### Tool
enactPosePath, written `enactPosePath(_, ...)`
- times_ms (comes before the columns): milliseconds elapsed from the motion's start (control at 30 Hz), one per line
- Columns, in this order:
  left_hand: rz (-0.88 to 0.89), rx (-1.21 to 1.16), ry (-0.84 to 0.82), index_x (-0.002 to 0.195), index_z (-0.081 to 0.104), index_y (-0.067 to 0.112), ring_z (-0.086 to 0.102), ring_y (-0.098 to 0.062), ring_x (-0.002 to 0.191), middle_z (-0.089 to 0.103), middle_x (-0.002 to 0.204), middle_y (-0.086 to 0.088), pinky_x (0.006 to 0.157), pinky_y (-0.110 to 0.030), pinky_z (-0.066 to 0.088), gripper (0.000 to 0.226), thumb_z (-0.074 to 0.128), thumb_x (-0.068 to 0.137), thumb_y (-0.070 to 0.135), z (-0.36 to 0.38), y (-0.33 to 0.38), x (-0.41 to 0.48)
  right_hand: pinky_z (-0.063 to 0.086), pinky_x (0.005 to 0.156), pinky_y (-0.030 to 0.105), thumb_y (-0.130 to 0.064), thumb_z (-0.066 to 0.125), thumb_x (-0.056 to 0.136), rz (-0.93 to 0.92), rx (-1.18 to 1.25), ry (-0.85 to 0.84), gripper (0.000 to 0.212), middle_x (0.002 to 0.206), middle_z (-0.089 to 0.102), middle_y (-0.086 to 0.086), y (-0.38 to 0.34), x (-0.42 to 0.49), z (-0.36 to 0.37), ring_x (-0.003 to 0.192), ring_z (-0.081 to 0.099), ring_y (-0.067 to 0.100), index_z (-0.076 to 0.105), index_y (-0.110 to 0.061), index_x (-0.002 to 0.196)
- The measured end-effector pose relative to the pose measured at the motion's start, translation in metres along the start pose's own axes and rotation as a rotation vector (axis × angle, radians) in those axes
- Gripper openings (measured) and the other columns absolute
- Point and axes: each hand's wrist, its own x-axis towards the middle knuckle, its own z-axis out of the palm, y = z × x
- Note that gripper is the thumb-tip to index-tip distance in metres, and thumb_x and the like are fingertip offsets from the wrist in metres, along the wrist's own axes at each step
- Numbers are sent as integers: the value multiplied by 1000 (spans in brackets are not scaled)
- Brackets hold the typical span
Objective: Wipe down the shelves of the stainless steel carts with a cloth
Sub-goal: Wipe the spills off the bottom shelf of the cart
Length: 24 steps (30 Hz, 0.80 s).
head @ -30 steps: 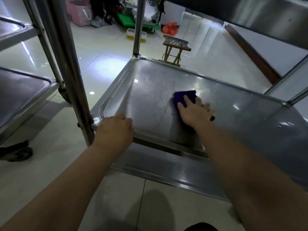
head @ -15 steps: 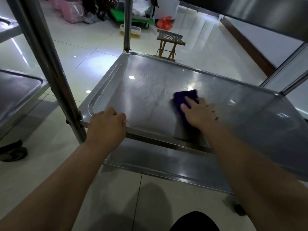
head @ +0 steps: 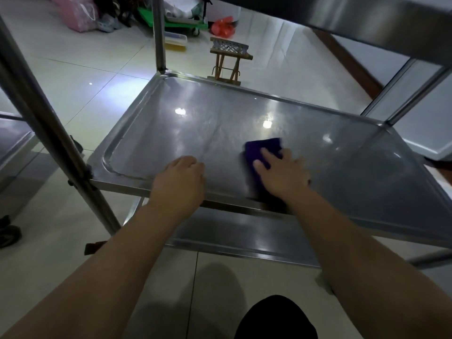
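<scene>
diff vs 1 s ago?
The left hand slid right along the middle shelf's front rim, away from the corner post, and now sits close to the right hand. The right hand stays flat on the purple cloth, mid-shelf.

purple cloth (head: 263, 149), silver shelf (head: 171, 133), red bag (head: 223, 26)

No readable text, label or number anywhere.
</scene>
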Motion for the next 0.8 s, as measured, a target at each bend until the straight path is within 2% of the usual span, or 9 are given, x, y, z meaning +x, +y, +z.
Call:
enactPosePath(100,21,44,-29,108,62,16,58,-22,92,58,116,-2,76,-34,48,22,50,92,23,8,5,1,30,101,43,-76,12,81,-387,36,-24,62,146,23,-7,6,-22,6,121,28,28,22,-56,138)
enactPosePath(167,6,32,-37,109,62,18,59,-24,91,58,118,0,75,-34,49,25,43,95,26,8,0,0,27,105,39,-78,12,80,-400,33,-44,61,146,26,-9,38,-18,0,123,32,25,24,-58,137)
enactPosePath(300,14,54,-124,118,58,11,58,-31,104,56,124,-8,92,-39,45,32,35,98,23,7,4,2,25,103,49,-65,24,91,323,51,-20,51,151,22,-2,90,-3,-11,130,24,38,19,-54,141)
enactPosePath(367,7,87,-153,123,54,9,51,-31,118,52,131,-9,104,-40,33,35,33,99,21,9,7,2,25,101,51,-62,23,93,453,25,-39,53,154,16,0,73,-6,-9,131,19,40,14,-50,143)
enactPosePath(467,2,97,-169,123,54,10,48,-30,120,51,131,-7,109,-42,27,34,35,98,21,8,5,1,28,99,51,-63,23,91,216,30,-12,54,151,18,-1,24,-23,-2,127,22,37,18,-48,143)
enactPosePath(567,38,85,-182,123,53,10,49,-30,118,50,130,-8,101,-43,40,33,38,97,23,5,3,-1,29,101,46,-70,21,87,-152,64,1,55,147,24,-6,5,-51,5,124,26,30,25,-52,139)
enactPosePath(633,51,73,-193,128,51,10,47,-30,121,48,134,-9,100,-42,41,36,34,99,22,5,1,-3,30,103,42,-71,23,87,-186,55,-19,53,146,27,-11,20,-59,-3,121,29,26,25,-56,138)
enactPosePath(700,54,58,-210,133,47,10,42,-31,127,44,140,-8,103,-43,37,39,28,101,23,5,0,-3,30,101,42,-65,27,90,4,16,-41,49,147,27,-9,50,-61,-9,122,29,29,22,-57,138)
enactPosePath(800,79,90,-232,138,40,11,32,-29,135,37,146,-7,110,-44,29,44,22,101,27,8,-1,-2,29,98,48,-58,28,94,465,-8,-63,49,150,22,-2,76,-67,-14,124,26,35,15,-54,141)
